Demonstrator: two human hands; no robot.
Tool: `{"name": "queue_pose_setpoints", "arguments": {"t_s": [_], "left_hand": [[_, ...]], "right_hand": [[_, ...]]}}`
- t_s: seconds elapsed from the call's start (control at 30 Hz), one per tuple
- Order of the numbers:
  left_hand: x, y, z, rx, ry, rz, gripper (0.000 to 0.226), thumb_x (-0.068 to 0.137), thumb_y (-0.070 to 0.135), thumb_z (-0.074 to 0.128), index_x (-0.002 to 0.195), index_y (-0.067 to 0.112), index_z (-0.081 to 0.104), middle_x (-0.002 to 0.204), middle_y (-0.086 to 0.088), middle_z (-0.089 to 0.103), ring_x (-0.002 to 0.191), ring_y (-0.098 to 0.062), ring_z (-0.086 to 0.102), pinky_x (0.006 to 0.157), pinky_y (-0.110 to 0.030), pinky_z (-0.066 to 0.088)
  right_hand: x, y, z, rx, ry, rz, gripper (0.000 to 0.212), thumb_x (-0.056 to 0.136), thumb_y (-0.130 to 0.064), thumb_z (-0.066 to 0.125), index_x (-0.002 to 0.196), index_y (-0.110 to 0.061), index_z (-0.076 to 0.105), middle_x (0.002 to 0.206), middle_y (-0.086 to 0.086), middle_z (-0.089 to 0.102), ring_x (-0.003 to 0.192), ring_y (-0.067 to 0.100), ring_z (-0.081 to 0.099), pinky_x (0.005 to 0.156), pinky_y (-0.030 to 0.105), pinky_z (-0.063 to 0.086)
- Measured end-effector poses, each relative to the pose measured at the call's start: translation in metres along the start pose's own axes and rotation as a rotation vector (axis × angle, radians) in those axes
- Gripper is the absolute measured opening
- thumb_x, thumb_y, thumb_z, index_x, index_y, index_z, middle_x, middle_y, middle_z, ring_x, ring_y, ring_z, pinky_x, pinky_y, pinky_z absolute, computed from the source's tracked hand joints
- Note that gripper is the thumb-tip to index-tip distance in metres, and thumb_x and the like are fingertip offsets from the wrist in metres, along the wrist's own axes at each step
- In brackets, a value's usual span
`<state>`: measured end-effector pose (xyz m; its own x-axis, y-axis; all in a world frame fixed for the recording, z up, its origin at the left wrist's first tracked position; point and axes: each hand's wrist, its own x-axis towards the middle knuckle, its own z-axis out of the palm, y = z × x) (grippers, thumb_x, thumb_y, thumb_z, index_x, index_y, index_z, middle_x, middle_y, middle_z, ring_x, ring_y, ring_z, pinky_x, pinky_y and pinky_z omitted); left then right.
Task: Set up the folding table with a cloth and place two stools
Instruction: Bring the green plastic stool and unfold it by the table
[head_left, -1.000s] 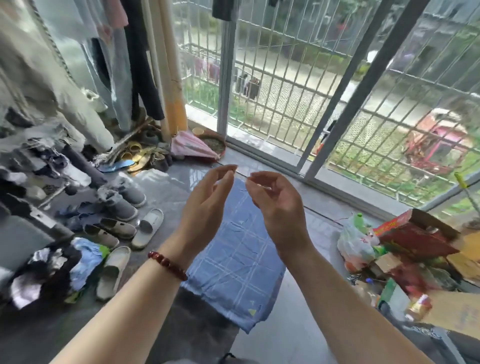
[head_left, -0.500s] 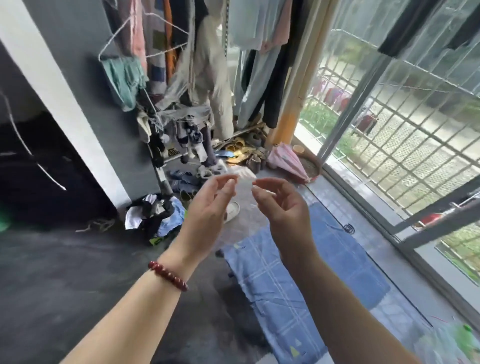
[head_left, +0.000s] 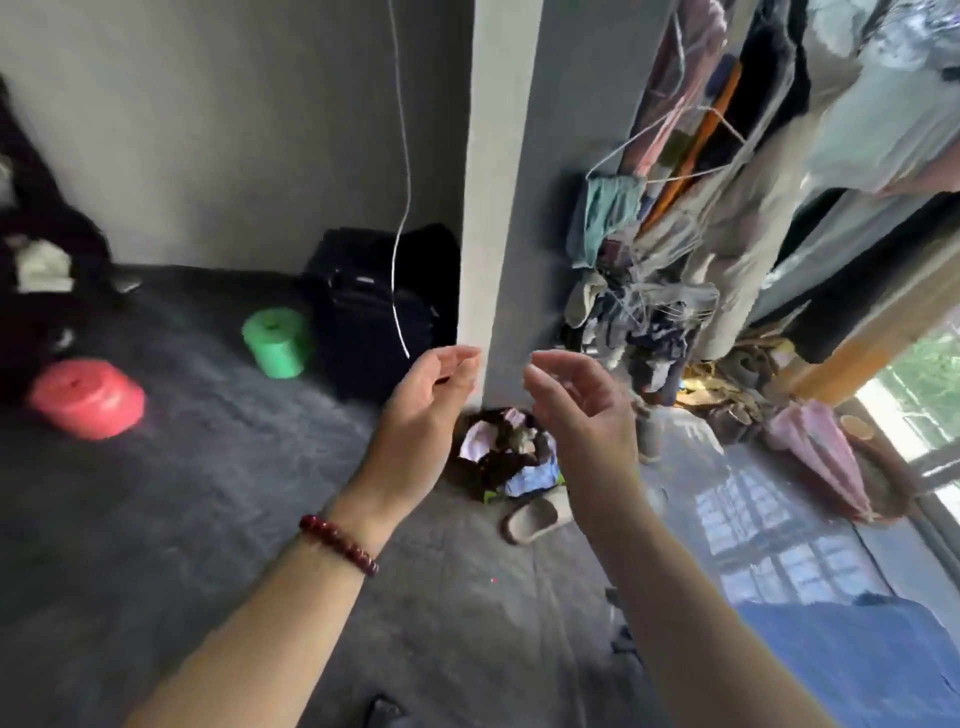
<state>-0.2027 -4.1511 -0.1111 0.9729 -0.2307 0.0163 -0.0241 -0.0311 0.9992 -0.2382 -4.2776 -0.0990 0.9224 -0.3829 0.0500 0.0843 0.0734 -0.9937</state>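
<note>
With your left hand (head_left: 421, 415) and right hand (head_left: 582, 415) raised, loosely curled and empty, take the soft, light blue checked cloth (head_left: 857, 660) low at your right by two corners, then the probably light red stool (head_left: 85, 397) and green stool (head_left: 278, 340) far left by their rims

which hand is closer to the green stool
Left. The left hand hovers above the floor, just right of the green stool; the right hand hovers farther right, on the far side of the left hand.

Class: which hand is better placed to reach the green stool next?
Probably the left hand: the green stool sits further left, while the right hand would have to cross over.
</note>
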Motion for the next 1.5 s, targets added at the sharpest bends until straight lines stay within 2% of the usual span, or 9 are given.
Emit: {"name": "queue_pose_setpoints", "arguments": {"t_s": [0.1,0.23,0.43,0.53,0.7,0.8,0.93,1.2,1.5], "left_hand": [[0.007,-0.001,-0.059,0.006,0.101,-0.002,0.025,0.094,0.035,0.043,0.113,0.026,0.057,0.115,0.011,0.062,0.110,-0.003,0.057,0.086,-0.018,0.041],[0.010,-0.002,-0.127,0.011,0.240,-0.014,0.035,0.085,0.055,0.049,0.112,0.033,0.056,0.118,0.012,0.061,0.109,0.000,0.057,0.090,-0.021,0.042],[0.017,-0.010,-0.201,0.016,0.444,-0.039,0.033,0.081,0.050,0.045,0.108,0.036,0.058,0.120,0.012,0.060,0.112,-0.003,0.056,0.100,-0.029,0.042],[0.028,-0.017,-0.232,0.002,0.537,-0.060,0.029,0.085,0.047,0.054,0.110,0.033,0.058,0.121,0.010,0.060,0.115,-0.007,0.055,0.103,-0.034,0.041],[0.072,-0.023,-0.284,-0.036,0.655,-0.060,0.016,0.094,0.021,0.051,0.107,0.027,0.058,0.117,0.006,0.062,0.113,-0.010,0.057,0.100,-0.028,0.042],[0.115,-0.019,-0.317,-0.035,0.722,-0.050,0.017,0.094,0.019,0.050,0.108,0.024,0.058,0.115,0.007,0.062,0.112,-0.009,0.058,0.097,-0.024,0.043],[0.177,-0.011,-0.355,-0.041,0.778,-0.065,0.023,0.094,0.019,0.049,0.114,0.019,0.059,0.117,0.004,0.062,0.112,-0.010,0.057,0.097,-0.025,0.043],[0.258,0.002,-0.421,-0.152,0.942,-0.062,0.013,0.094,0.019,0.051,0.102,0.024,0.060,0.107,0.004,0.064,0.094,-0.006,0.062,0.089,-0.032,0.046],[0.298,0.001,-0.538,-0.094,1.035,-0.038,0.012,0.095,0.022,0.049,0.097,0.028,0.059,0.108,0.005,0.064,0.094,-0.007,0.062,0.085,-0.029,0.045]], "right_hand": [[0.012,0.009,0.062,0.028,-0.110,0.026,0.008,0.084,-0.010,0.066,0.088,-0.017,0.066,0.075,-0.012,0.066,0.065,-0.002,0.059,0.065,0.014,0.047],[0.021,0.016,0.136,0.024,-0.261,0.056,0.008,0.085,-0.010,0.065,0.092,-0.014,0.066,0.072,-0.016,0.066,0.068,-0.004,0.060,0.061,0.013,0.048],[0.040,0.032,0.218,0.019,-0.448,0.098,0.010,0.086,-0.010,0.064,0.096,-0.012,0.066,0.074,-0.015,0.067,0.070,-0.004,0.061,0.067,0.011,0.049],[0.054,0.044,0.257,0.012,-0.529,0.131,0.008,0.085,-0.013,0.065,0.093,-0.016,0.067,0.074,-0.013,0.065,0.069,0.000,0.058,0.066,0.013,0.048],[0.099,0.060,0.326,0.027,-0.654,0.163,0.011,0.085,-0.013,0.066,0.097,-0.011,0.066,0.071,-0.011,0.065,0.061,0.002,0.054,0.058,0.014,0.043],[0.138,0.064,0.371,0.025,-0.712,0.156,0.008,0.084,-0.018,0.069,0.092,-0.019,0.067,0.078,-0.006,0.067,0.062,0.007,0.052,0.056,0.017,0.041],[0.198,0.064,0.426,0.043,-0.750,0.157,0.015,0.074,-0.030,0.069,0.088,-0.025,0.068,0.095,-0.001,0.070,0.081,0.008,0.064,0.070,0.020,0.046],[0.269,0.069,0.524,0.047,-0.857,0.143,0.012,0.085,-0.015,0.066,0.084,-0.027,0.068,0.085,-0.007,0.069,0.080,0.006,0.065,0.069,0.019,0.046],[0.301,0.083,0.650,0.098,-0.945,0.169,0.009,0.084,-0.015,0.067,0.085,-0.024,0.068,0.077,-0.013,0.068,0.070,0.000,0.061,0.067,0.021,0.047]]}}
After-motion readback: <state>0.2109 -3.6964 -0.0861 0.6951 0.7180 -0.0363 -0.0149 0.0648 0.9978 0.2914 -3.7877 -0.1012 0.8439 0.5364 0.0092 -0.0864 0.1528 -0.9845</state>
